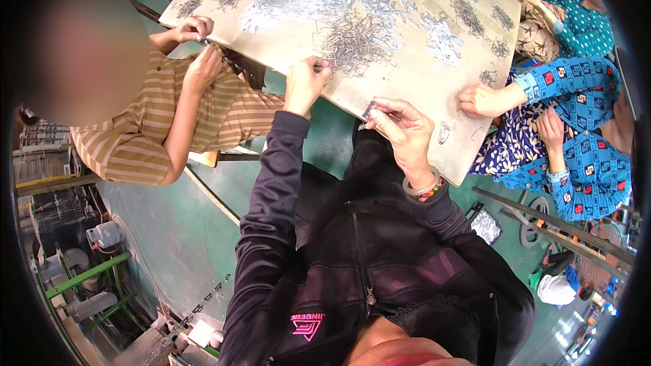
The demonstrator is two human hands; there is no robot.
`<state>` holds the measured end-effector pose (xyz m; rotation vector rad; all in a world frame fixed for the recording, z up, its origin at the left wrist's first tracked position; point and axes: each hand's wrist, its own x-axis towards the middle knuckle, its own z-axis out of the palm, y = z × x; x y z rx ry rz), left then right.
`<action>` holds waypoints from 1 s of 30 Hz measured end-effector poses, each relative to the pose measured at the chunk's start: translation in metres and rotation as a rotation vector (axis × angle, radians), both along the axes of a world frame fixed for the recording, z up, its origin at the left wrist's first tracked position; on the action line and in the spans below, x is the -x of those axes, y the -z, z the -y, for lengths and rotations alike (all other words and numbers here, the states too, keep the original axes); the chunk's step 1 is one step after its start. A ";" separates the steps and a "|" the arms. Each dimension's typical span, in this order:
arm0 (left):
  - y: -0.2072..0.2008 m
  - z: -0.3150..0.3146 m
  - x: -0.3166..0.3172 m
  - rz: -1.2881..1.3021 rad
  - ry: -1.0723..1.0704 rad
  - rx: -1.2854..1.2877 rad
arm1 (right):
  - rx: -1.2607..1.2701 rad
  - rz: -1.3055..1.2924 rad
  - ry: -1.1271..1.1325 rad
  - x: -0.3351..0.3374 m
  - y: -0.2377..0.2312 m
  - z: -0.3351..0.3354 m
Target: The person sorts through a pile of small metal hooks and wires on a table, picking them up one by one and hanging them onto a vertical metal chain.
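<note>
Could lose the metal piece (369,110) at the near edge of the table (420,85), given a hold by fingertips alone in the right hand (408,132). Could let it slip toward the lap (375,157) or the green floor (156,217) by easing the pinch, or by catching the pale bangle (411,190) on the table edge. Could also pull up several bits at once from the dark pile (354,44), because of bent, tangled shapes, or drag some among the silver pieces (444,44) by sweeping too wide. Might bump the neighbour's hand (478,100) by reaching far to the right.

Pinches the metal piece between thumb and forefinger of the right hand, with the other fingers curled loosely behind. Shows part of it past the tips, on their left side, and hides the rest in the grip; cannot tell its full shape. Reaches with the left hand (308,83) to the near left fringe of the dark pile, with fingers bent and tips drawn close together. Cannot tell whether the tips meet, or pinch a bit from the dark pile.
</note>
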<state>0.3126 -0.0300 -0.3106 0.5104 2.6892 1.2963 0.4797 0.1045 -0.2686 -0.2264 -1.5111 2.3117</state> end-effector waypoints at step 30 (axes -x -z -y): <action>-0.054 0.020 -0.137 0.090 0.006 -0.437 | -1.555 0.150 -0.039 0.054 0.095 -0.213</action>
